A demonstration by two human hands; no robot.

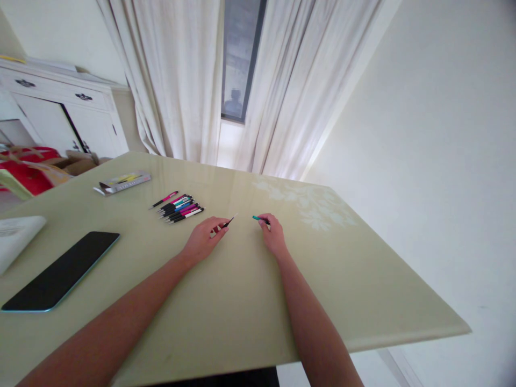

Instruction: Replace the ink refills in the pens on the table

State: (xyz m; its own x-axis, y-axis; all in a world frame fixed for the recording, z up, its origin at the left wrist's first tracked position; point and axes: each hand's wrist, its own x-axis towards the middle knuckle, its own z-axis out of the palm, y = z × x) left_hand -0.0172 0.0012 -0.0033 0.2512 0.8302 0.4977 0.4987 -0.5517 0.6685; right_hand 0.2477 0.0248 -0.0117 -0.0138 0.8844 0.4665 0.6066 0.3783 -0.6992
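Note:
My left hand pinches a black lower pen section, with a thin pale refill sticking out toward the upper right. Held in my right hand is a teal pen barrel, its teal end pointing left and a dark part showing by the fingers. A gap separates the two pieces above the table. Left of my left hand lies a row of ballpoint pens in pink, teal, blue, purple and white with black grips. One pink pen sits slightly apart at the row's far side.
The pale green table has a white leaf pattern at right. An opened pen box lies at the back left. A black-screened tablet or phone and a white object are at left. Curtains, a wall and a white cabinet stand beyond.

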